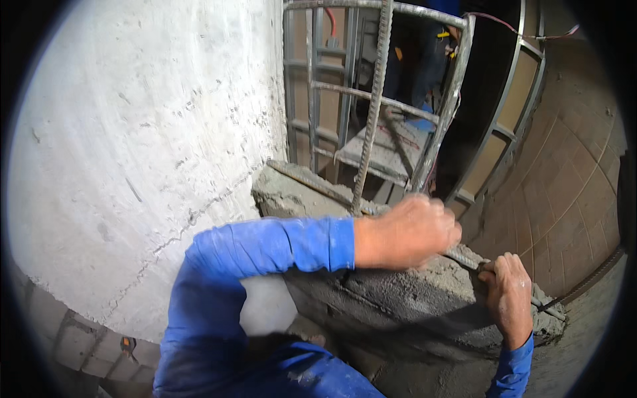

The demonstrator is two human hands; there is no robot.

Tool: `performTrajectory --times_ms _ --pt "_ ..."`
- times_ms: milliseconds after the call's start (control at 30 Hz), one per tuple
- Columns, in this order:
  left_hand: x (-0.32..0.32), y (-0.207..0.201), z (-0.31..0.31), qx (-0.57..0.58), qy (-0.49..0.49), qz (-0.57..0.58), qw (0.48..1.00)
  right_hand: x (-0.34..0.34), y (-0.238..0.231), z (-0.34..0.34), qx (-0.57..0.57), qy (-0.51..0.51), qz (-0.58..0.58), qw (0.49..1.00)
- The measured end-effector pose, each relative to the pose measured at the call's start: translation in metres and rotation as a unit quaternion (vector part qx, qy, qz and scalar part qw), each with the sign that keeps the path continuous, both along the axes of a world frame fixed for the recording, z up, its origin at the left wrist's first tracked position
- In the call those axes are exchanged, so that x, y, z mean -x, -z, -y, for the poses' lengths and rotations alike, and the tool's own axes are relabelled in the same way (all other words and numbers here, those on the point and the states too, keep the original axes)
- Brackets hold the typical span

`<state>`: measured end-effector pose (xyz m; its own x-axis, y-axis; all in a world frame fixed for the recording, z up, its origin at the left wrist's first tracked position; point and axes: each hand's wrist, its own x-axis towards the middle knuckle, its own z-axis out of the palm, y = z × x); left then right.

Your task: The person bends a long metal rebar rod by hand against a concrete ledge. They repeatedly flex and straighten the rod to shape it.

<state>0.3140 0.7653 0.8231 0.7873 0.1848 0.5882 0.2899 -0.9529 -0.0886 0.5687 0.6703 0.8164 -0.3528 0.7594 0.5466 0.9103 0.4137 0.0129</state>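
Note:
A steel reinforcing bar lies along the top of a rough concrete ledge, passing under both hands. My left hand is closed in a fist just above the ledge, slightly blurred. Whatever its fingers hold, if anything, is hidden. Further right, my right hand has its fingers curled around the lying bar, thumb side toward the left hand. An upright ribbed rebar rises from the ledge behind my left wrist. Blue sleeves cover both forearms.
A pale plastered wall fills the left side. Beyond the ledge stands a metal scaffold frame with a platform. A block wall is at right, with another ribbed bar near it. An orange-black tool lies at lower left.

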Motion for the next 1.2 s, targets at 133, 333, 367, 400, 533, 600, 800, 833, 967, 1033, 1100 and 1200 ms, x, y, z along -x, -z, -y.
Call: performTrajectory --times_ms 133,333,367,400,533,600,800,833,967,1033,1100,1200 --pt "0.015 -0.01 -0.019 0.105 -0.091 -0.133 0.981 -0.002 -0.004 0.001 0.035 0.002 -0.004 0.999" --pt "0.03 -0.02 -0.006 0.064 -0.145 -0.184 0.97 0.0 -0.011 -0.003 0.028 0.01 0.092 0.995" --pt "0.03 -0.019 -0.004 0.064 -0.146 -0.188 0.969 0.0 -0.012 -0.002 0.027 0.013 0.107 0.994" --pt "0.03 -0.019 -0.003 0.065 -0.147 -0.191 0.968 0.001 -0.012 -0.002 0.025 0.02 0.118 0.992" --pt "0.027 -0.015 -0.011 0.063 -0.143 -0.17 0.973 0.001 -0.014 -0.004 0.028 0.01 0.128 0.991" --pt "0.025 -0.012 -0.015 0.087 -0.139 -0.171 0.971 -0.001 -0.016 -0.007 0.043 -0.001 0.116 0.992" --pt "0.028 -0.003 -0.015 0.062 -0.11 -0.116 0.985 -0.004 -0.015 -0.011 0.044 -0.017 0.118 0.992" --pt "0.028 -0.003 -0.015 0.061 -0.109 -0.117 0.985 -0.005 -0.014 -0.011 0.042 -0.015 0.12 0.992" --pt "0.026 -0.007 -0.018 0.115 -0.13 -0.161 0.972 -0.005 -0.013 -0.007 0.055 0.009 0.113 0.992" --pt "0.025 -0.007 -0.02 0.166 -0.145 -0.173 0.96 -0.004 -0.013 -0.004 0.068 -0.003 0.079 0.995" --pt "0.025 -0.004 -0.019 0.164 -0.131 -0.122 0.97 -0.002 -0.013 -0.003 0.073 -0.008 0.04 0.997" --pt "0.026 0.007 -0.015 0.127 -0.115 -0.041 0.984 0.003 -0.01 -0.008 0.077 -0.031 -0.044 0.996"
